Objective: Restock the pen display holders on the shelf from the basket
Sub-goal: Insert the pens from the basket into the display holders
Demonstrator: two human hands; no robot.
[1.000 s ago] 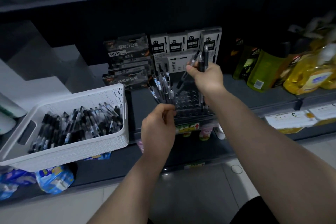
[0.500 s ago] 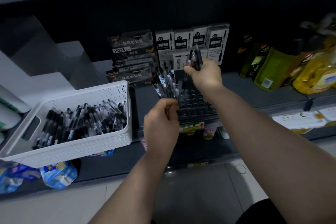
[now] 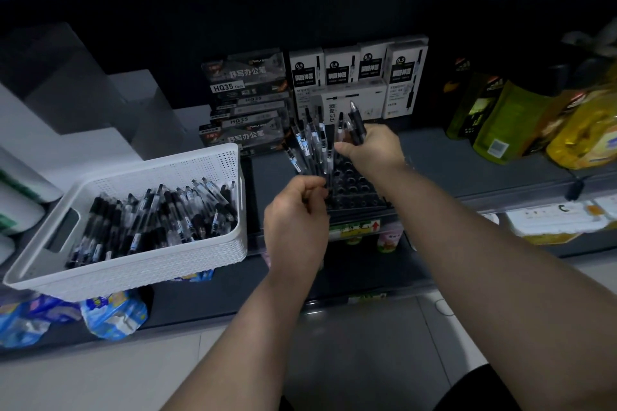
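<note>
The scene is taken from one wide-angle camera worn on the head, aimed forward and down at close range. The left hand (image 3: 295, 210) and right hand (image 3: 370, 150) are framed centrally; the white basket (image 3: 133, 264) is caught left of the left hand, bottles (image 3: 581, 137) right of the right hand.

Dim light. Dark back panel (image 3: 300, 3), grey shelf (image 3: 450, 160), pale tiled floor (image 3: 83, 384).
</note>
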